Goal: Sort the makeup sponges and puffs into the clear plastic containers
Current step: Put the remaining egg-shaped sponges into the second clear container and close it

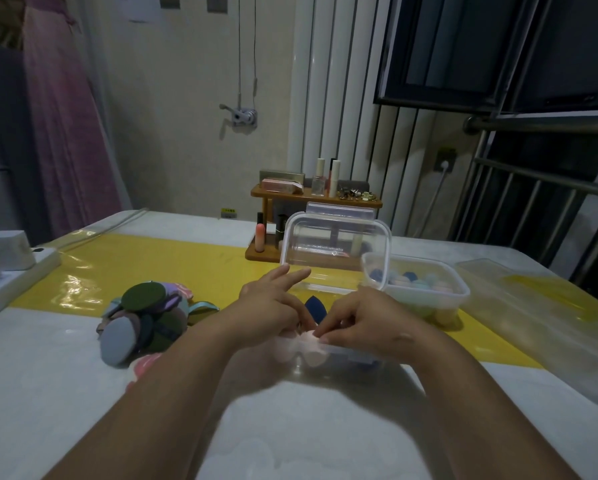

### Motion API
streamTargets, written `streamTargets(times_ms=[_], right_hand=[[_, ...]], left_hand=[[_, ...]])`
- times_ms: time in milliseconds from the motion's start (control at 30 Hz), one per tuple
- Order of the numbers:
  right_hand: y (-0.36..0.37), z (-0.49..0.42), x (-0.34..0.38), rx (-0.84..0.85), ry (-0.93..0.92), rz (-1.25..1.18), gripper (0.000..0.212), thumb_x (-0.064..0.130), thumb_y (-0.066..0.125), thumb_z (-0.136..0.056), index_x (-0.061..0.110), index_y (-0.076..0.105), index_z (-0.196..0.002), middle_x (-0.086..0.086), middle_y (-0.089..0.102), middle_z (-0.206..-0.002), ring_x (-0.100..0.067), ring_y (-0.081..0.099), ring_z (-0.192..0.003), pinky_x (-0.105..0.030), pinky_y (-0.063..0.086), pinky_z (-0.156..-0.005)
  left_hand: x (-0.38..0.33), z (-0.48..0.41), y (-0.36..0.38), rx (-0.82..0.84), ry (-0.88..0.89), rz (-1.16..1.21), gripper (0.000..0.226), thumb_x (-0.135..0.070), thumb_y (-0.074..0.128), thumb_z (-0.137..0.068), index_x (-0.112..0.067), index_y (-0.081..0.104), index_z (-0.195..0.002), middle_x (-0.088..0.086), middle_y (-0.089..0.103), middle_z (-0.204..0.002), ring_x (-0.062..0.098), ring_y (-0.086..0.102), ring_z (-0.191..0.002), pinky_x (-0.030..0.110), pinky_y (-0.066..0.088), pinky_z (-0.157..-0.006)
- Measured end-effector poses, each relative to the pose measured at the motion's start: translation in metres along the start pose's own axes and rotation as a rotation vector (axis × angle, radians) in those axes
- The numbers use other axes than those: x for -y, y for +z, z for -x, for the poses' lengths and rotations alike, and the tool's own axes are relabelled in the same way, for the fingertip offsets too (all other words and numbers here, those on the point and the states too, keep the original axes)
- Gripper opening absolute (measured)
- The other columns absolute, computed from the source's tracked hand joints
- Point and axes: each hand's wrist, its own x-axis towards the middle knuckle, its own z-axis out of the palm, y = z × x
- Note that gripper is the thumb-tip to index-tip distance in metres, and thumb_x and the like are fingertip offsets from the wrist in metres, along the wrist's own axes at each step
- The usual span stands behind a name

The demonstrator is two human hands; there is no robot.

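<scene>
Left grip (273, 308) and right grip (361, 322) both pinch a pale pink puff (308, 341) at the near rim of the open clear container (328, 289) (lid upright behind), puff pile (145, 317) well left, filled container (429, 289) just right, on the white-and-yellow bench (82, 375).

This is a room in a home, arranged as a dressing corner. Beyond the left hand (273, 304) a small wooden shelf (290, 197) of lipsticks and cosmetic bottles stands on a table (65, 375) with a yellow runner. Far left of that hand hangs a pink curtain (65, 116). Up and right of the right hand (363, 320) are a dark window (463, 46) and a wall socket (445, 161).
</scene>
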Motion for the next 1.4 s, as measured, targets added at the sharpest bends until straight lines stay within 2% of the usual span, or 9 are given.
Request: streamTargets(times_ms=[133, 267, 400, 533, 767, 1000, 1200, 1300, 1400], right_hand=[[0.001, -0.004, 0.006, 0.055, 0.031, 0.125, 0.013, 0.026, 0.072, -0.088, 0.035, 0.079, -0.094, 0.022, 0.065, -0.076, -0.004, 0.060, -0.079, -0.022, 0.053, -0.077], [0.003, -0.008, 0.007, 0.030, 0.047, 0.169, 0.013, 0.024, 0.072, -0.086, 0.036, 0.074, -0.080, 0.017, 0.067, -0.077, -0.003, 0.061, -0.077, -0.025, 0.054, -0.075], [0.005, -0.009, 0.004, -0.022, 0.039, 0.147, 0.018, 0.025, 0.075, -0.082, 0.032, 0.064, -0.070, 0.013, 0.062, -0.071, -0.005, 0.057, -0.071, -0.029, 0.052, -0.071], [0.004, -0.006, 0.005, 0.042, 0.021, 0.115, 0.011, 0.026, 0.074, -0.085, 0.036, 0.077, -0.082, 0.019, 0.066, -0.072, -0.005, 0.061, -0.076, -0.027, 0.055, -0.076], [0.000, -0.009, 0.014, 0.212, 0.043, 0.310, 0.032, 0.013, 0.056, -0.094, 0.033, 0.077, -0.106, 0.016, 0.049, -0.080, -0.012, 0.052, -0.092, -0.032, 0.048, -0.090], [0.004, -0.018, 0.018, 0.313, 0.169, 0.411, 0.036, 0.015, 0.049, -0.097, 0.036, 0.075, -0.112, 0.010, 0.063, -0.109, -0.018, 0.058, -0.103, -0.028, 0.047, -0.084], [0.008, -0.009, 0.012, 0.120, 0.038, 0.336, 0.033, 0.019, 0.055, -0.092, 0.042, 0.076, -0.102, 0.021, 0.051, -0.082, -0.011, 0.055, -0.096, -0.038, 0.047, -0.091], [0.010, -0.004, 0.005, -0.041, -0.018, 0.126, 0.037, 0.017, 0.067, -0.084, 0.054, 0.073, -0.086, 0.015, 0.058, -0.083, -0.010, 0.057, -0.089, -0.040, 0.051, -0.086], [0.009, -0.001, 0.004, -0.171, -0.015, -0.090, 0.041, 0.008, 0.071, -0.078, 0.047, 0.073, -0.064, 0.013, 0.063, -0.081, -0.007, 0.058, -0.080, -0.034, 0.052, -0.076]], left_hand=[[0.000, 0.002, 0.000, 0.001, 0.001, -0.001, 0.045, -0.011, 0.064, -0.086, -0.054, 0.063, -0.076, -0.021, 0.017, -0.161, 0.002, 0.000, -0.149, 0.040, 0.009, -0.115], [-0.004, 0.001, -0.001, 0.021, -0.016, 0.025, 0.048, -0.006, 0.066, -0.085, -0.052, 0.065, -0.073, -0.021, 0.023, -0.159, 0.004, 0.004, -0.149, 0.042, 0.011, -0.118], [-0.004, -0.002, 0.001, -0.015, -0.107, 0.187, 0.025, -0.010, 0.070, -0.084, -0.030, 0.078, -0.098, -0.021, 0.028, -0.155, 0.005, 0.008, -0.149, 0.044, 0.012, -0.121], [0.000, 0.002, 0.000, 0.001, -0.036, 0.112, 0.041, -0.006, 0.066, -0.084, -0.046, 0.071, -0.075, -0.020, 0.027, -0.158, 0.003, 0.006, -0.148, 0.047, 0.016, -0.118], [0.005, -0.002, 0.004, -0.020, -0.001, 0.077, 0.045, -0.005, 0.065, -0.084, -0.048, 0.071, -0.075, -0.020, 0.028, -0.157, 0.003, 0.005, -0.148, 0.047, 0.013, -0.118], [0.006, -0.001, 0.005, -0.042, 0.019, 0.080, 0.046, 0.000, 0.066, -0.082, -0.045, 0.073, -0.075, -0.019, 0.028, -0.157, 0.002, 0.006, -0.147, 0.045, 0.017, -0.118], [0.007, -0.002, 0.004, -0.030, 0.015, 0.104, 0.045, -0.003, 0.065, -0.079, -0.047, 0.067, -0.066, -0.020, 0.032, -0.154, 0.001, 0.008, -0.146, 0.047, 0.016, -0.117], [0.010, -0.002, 0.006, -0.051, 0.006, 0.197, 0.035, -0.003, 0.066, -0.076, -0.036, 0.068, -0.064, -0.023, 0.039, -0.140, 0.003, 0.020, -0.142, 0.052, 0.030, -0.112], [0.012, -0.001, 0.005, -0.096, 0.024, 0.284, 0.029, -0.007, 0.063, -0.075, -0.034, 0.065, -0.064, -0.019, 0.044, -0.132, 0.007, 0.036, -0.131, 0.052, 0.043, -0.102]])
